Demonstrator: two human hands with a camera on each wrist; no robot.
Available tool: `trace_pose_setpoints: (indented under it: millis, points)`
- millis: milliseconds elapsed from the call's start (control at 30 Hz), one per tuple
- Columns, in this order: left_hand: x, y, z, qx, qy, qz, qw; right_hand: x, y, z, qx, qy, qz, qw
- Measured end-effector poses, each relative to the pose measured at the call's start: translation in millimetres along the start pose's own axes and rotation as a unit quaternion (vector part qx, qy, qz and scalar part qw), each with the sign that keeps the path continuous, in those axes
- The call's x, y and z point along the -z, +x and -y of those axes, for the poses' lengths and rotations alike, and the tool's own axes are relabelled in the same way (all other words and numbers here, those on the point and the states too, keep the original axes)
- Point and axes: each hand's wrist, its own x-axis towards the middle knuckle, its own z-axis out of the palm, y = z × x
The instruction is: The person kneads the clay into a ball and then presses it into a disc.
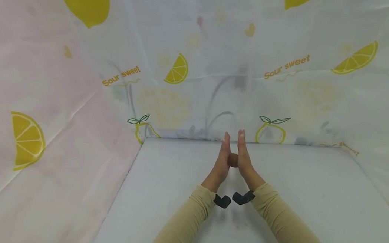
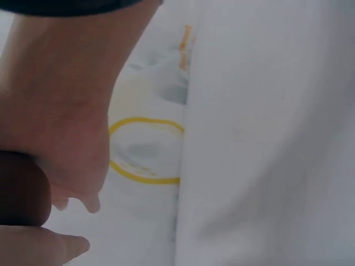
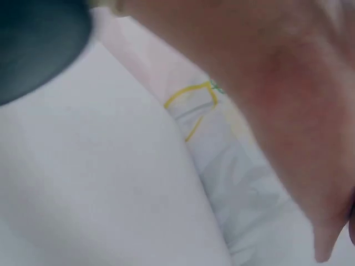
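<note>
A brown ball (image 1: 233, 160), smooth and rounded, is held between the two palms above the white tabletop in the head view. My left hand (image 1: 223, 160) presses it from the left, fingers straight and pointing up and away. From the right my right hand (image 1: 244, 155) presses with its fingers likewise extended. The fingertips stand a little apart. In the left wrist view the dark brown ball (image 2: 22, 191) shows at the left edge between the hands. What the ball is made of I cannot tell.
A white tabletop (image 1: 171, 175) spreads below the hands. Behind it and at the sides hangs a pale cloth (image 1: 217, 60) printed with lemons and lettering. Black wrist-worn devices (image 1: 243, 198) face each other below the hands.
</note>
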Motion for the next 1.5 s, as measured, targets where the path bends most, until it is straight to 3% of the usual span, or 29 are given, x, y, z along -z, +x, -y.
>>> trace_pose_setpoints:
  millis: [267, 433, 700, 867, 1100, 1333, 1500]
  points:
    - [1.1, 7.8, -6.0, 0.016, 0.043, -0.062, 0.9971, -10.0, -14.6, -2.7, 0.008, 0.009, 0.046, 0.999]
    - [2.2, 10.2, -3.9, 0.043, 0.082, -0.083, 0.9923, -15.0, -25.1, 1.4, 0.022, 0.02, 0.046, 0.999]
    - [7.6, 9.0, 3.3, 0.058, 0.085, -0.111, 0.9885, -19.5, -32.5, 14.6, 0.085, 0.032, 0.046, 0.995]
    - [6.7, 7.7, 4.8, 0.067, 0.069, -0.089, 0.9913, -18.1, -27.6, 28.3, 0.108, 0.037, 0.022, 0.993]
    - [0.5, -1.9, 10.8, 0.059, 0.061, -0.021, 0.9962, -7.1, -8.7, 34.0, 0.09, 0.026, -0.007, 0.996]
    - [-2.6, -3.8, 7.2, 0.017, 0.028, 0.022, 0.9992, 4.4, 4.8, 16.4, 0.019, 0.024, -0.015, 0.999]
    - [0.5, -3.4, -0.2, -0.002, 0.032, 0.003, 0.9995, 0.3, -2.1, 3.4, -0.022, 0.039, -0.007, 0.999]
